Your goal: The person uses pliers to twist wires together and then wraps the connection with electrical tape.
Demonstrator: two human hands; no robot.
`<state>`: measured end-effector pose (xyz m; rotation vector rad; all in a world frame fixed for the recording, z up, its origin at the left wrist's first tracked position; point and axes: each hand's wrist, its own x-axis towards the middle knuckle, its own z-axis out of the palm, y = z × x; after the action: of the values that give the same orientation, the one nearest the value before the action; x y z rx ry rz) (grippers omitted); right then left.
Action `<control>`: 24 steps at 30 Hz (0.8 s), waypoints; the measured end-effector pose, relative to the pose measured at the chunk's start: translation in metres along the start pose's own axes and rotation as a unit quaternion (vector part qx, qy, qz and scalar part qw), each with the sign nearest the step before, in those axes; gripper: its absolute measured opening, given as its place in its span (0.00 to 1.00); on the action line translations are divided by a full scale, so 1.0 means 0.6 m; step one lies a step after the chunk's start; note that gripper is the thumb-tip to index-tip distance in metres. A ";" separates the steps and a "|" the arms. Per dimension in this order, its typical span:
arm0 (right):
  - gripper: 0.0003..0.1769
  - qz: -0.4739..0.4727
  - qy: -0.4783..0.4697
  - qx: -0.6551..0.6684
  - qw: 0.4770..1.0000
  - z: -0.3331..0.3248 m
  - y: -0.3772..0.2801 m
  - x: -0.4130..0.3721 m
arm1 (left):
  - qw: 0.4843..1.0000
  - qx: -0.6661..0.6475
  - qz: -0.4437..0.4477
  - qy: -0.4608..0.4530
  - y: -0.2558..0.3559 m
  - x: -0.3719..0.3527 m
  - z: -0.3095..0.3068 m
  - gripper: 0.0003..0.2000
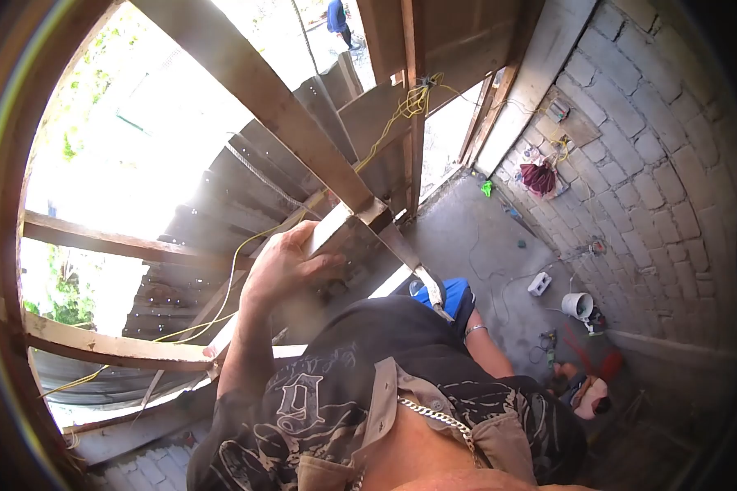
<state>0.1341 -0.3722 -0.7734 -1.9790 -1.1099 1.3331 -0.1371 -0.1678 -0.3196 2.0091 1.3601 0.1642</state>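
Note:
My left hand (285, 266) is wrapped around a pale wooden beam (329, 230), close to where it meets a long brown timber (278, 106). My right forearm (488, 353) hangs down at my side. A bracelet (475, 329) is on that wrist, beside my blue shorts (458, 296), and the right hand itself is hidden. A curved, light-coloured piece (432, 288) juts out in front of my waist, and I cannot make out its kind. Yellow wire (236, 266) runs past my left hand.
Far below, a concrete floor (467, 221) holds a white bucket (578, 306) and a hollow block (539, 283). Another person (588, 397) is low down at right. A block wall (630, 155) rises on the right. Corrugated sheets (213, 204) and open framing lie to the left.

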 end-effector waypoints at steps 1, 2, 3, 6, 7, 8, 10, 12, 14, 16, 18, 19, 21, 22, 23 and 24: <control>0.23 0.007 -0.005 -0.006 1.000 -0.003 0.000 0.002 | 1.000 -0.007 0.002 -0.003 -0.001 0.000 0.000 0.23; 0.23 0.014 -0.008 -0.015 1.000 -0.002 -0.001 0.001 | 1.000 -0.013 0.005 -0.005 -0.001 0.002 -0.002 0.23; 0.23 0.020 -0.008 -0.022 1.000 -0.003 0.003 0.000 | 1.000 -0.010 0.004 -0.003 -0.005 0.006 -0.001 0.23; 0.23 0.034 -0.006 -0.041 0.999 0.001 0.020 -0.010 | 1.000 0.005 0.009 -0.014 -0.018 0.011 0.003 0.23; 0.23 0.038 -0.005 -0.047 0.998 0.002 0.025 -0.010 | 1.000 0.003 0.013 -0.013 -0.017 0.012 0.004 0.23; 0.23 0.038 -0.005 -0.050 0.998 0.004 0.029 -0.011 | 1.000 0.001 0.017 -0.011 -0.016 0.013 0.005 0.23; 0.23 0.040 -0.011 -0.057 0.998 0.003 0.021 -0.008 | 1.000 -0.006 0.024 -0.013 -0.019 0.014 0.006 0.23; 0.23 0.043 -0.019 -0.069 0.997 0.001 0.010 0.000 | 0.999 -0.015 0.028 -0.014 -0.019 0.013 0.007 0.23; 0.23 0.054 -0.025 -0.095 0.994 -0.004 0.003 0.004 | 1.000 -0.013 -0.002 -0.021 -0.015 0.011 0.004 0.24; 0.23 0.077 -0.028 -0.143 0.986 -0.012 0.006 0.004 | 1.000 -0.005 0.002 -0.020 -0.020 0.013 0.005 0.25; 0.23 0.115 -0.035 -0.222 0.968 -0.021 0.015 -0.007 | 1.000 0.000 0.004 -0.017 -0.021 0.013 0.006 0.25; 0.23 0.135 -0.042 -0.261 0.955 -0.025 0.020 -0.016 | 1.000 -0.007 0.000 -0.018 -0.019 0.011 0.006 0.25; 0.23 0.179 -0.065 -0.335 0.923 -0.043 0.031 -0.035 | 1.000 -0.013 -0.002 -0.020 -0.015 0.013 0.005 0.25; 0.23 0.193 -0.080 -0.363 0.908 -0.052 0.035 -0.044 | 1.000 -0.015 0.002 -0.017 -0.014 0.013 0.005 0.25; 0.23 0.203 -0.094 -0.384 0.896 -0.064 0.039 -0.052 | 1.000 -0.017 0.004 -0.014 -0.012 0.012 0.005 0.25; 0.23 0.208 -0.105 -0.397 0.888 -0.075 0.038 -0.061 | 1.000 -0.018 0.005 -0.015 -0.011 0.011 0.005 0.25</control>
<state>0.1766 -0.4137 -0.7548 -2.8423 -1.5762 1.4657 -0.1379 -0.1619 -0.3279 1.9800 1.3195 0.1613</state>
